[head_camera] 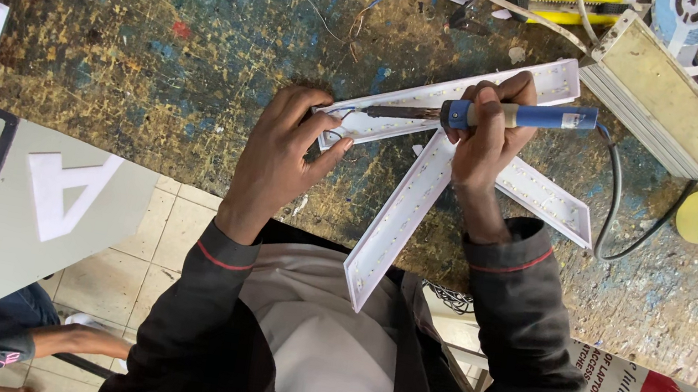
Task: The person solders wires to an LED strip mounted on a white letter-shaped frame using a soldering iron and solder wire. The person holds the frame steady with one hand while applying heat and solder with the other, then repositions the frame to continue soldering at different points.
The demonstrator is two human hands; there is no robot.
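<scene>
Soldering iron [508, 116] on letter shell [425, 180], bench [158, 57]

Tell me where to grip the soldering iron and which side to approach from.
Grip the soldering iron on its blue handle, as the right hand does now, coming from the cable end on the right. It lies nearly level, metal tip pointing left toward the wires at the left hand, so that end is probably hot and best avoided.

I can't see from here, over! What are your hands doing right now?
Right hand grips blue soldering iron, tip at wires. Left hand pins white letter-shaped channel on workbench. Grey metal box close beside.
</scene>
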